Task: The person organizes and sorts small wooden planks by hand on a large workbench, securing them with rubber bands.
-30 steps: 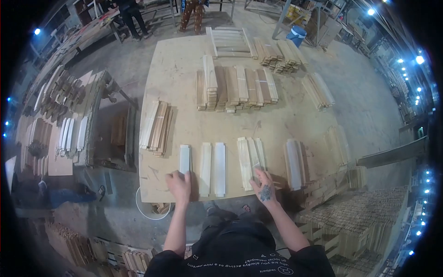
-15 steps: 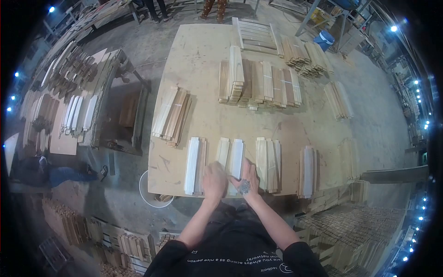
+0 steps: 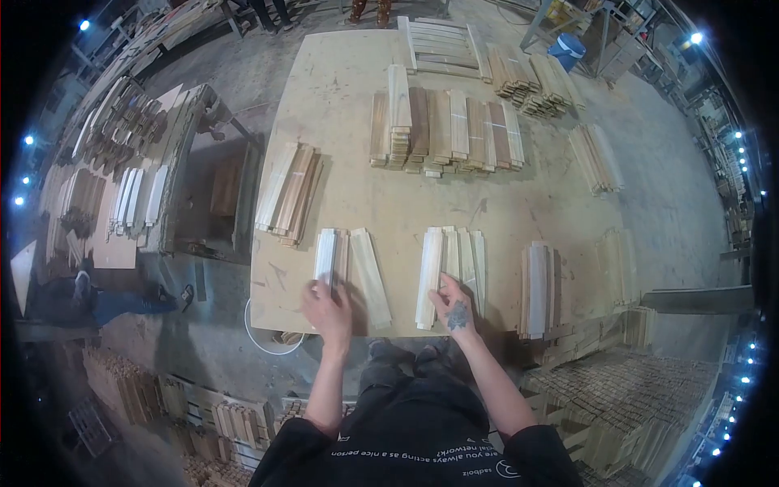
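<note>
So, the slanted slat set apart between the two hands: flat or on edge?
Flat. The slanted slat shows its broad face upward on the tabletop, between the left hand and right hand.

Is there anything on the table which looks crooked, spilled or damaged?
One pale slat, right of the left hand, lies askew: its far end is close to the left bundle, but its near end angles away. I see no spill or clear damage.
</note>
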`<state>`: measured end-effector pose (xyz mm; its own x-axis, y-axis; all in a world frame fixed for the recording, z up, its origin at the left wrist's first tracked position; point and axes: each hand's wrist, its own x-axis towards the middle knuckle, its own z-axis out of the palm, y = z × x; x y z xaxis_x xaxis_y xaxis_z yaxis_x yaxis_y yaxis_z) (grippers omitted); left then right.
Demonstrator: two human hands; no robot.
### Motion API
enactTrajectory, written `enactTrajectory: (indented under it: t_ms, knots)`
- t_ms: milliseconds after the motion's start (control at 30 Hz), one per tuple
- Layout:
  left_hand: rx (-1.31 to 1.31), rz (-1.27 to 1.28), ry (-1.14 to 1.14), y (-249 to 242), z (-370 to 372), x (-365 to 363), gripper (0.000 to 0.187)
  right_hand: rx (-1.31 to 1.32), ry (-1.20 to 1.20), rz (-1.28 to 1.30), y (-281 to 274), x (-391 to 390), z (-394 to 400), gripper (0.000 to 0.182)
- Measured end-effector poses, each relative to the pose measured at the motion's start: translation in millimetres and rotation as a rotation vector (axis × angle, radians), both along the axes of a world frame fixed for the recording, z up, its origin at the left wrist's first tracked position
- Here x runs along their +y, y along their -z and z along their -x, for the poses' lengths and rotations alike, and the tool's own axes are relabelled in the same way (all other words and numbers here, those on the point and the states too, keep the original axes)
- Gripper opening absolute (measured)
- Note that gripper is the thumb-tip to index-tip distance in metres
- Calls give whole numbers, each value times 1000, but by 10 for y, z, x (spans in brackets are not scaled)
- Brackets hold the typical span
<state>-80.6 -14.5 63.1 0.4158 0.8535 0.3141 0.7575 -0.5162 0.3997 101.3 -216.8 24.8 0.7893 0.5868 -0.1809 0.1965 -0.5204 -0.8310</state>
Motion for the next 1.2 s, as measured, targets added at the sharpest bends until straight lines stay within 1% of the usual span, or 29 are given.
enactTrajectory:
  t_ms: [33, 100, 133, 167, 267, 300, 367, 467, 500, 600, 633, 733, 833, 933, 967, 1067, 1167, 1200]
  knots:
    - [26, -120, -55, -24, 33, 50, 45, -5, -6, 37, -56, 1, 10, 55]
    - [16, 96, -40, 130, 217, 205, 54, -14, -27, 109, -140, 39, 25, 58]
    - [9, 202, -35, 183, 293, 281, 58, -23, -26, 79, -126, 49, 31, 59]
    - [29, 143, -45, 239, 362, 324, 58, -31, -24, 49, -115, 52, 35, 59]
    - [85, 104, -98, 294, 524, 348, 59, -21, -44, 8, -63, 66, 87, 60]
    - [51, 119, -69, 325, 558, 339, 59, -13, -58, 1, -51, 81, 103, 59]
    - [-19, 147, -13, 393, 611, 328, 59, -22, -85, 10, -33, 114, 161, 59]
    - [1, 157, 20, 383, 563, 292, 60, -95, -86, 84, -181, 186, 251, 57]
    - [7, 56, 17, 311, 510, 236, 60, -130, -81, 118, -256, 213, 275, 57]
    - [73, 32, 127, 209, 409, 6, 58, -200, -95, 189, -320, 202, 326, 56]
    - [158, 100, 125, 110, 381, -63, 57, -167, -89, 182, -346, 195, 339, 56]
    - [93, 59, 106, 214, 373, -31, 53, -111, -84, 161, -378, 176, 324, 57]
    - [20, 132, 141, 186, 439, 30, 42, -128, -97, 136, -323, 85, 268, 58]
    - [-388, 581, 70, 177, 529, 149, 33, -109, -77, 95, -348, 4, 235, 58]
    - [-370, 600, 71, 161, 540, 141, 31, -86, -69, 89, -376, -14, 211, 57]
    - [-313, 528, 90, 306, 587, 90, 30, -66, -63, 72, -364, -59, 157, 57]
    - [-227, 482, 101, 164, 557, 56, 28, -58, -71, 64, -387, -87, 162, 58]
    - [-182, 406, 93, 121, 549, 41, 28, -55, -75, 61, -406, -89, 163, 58]
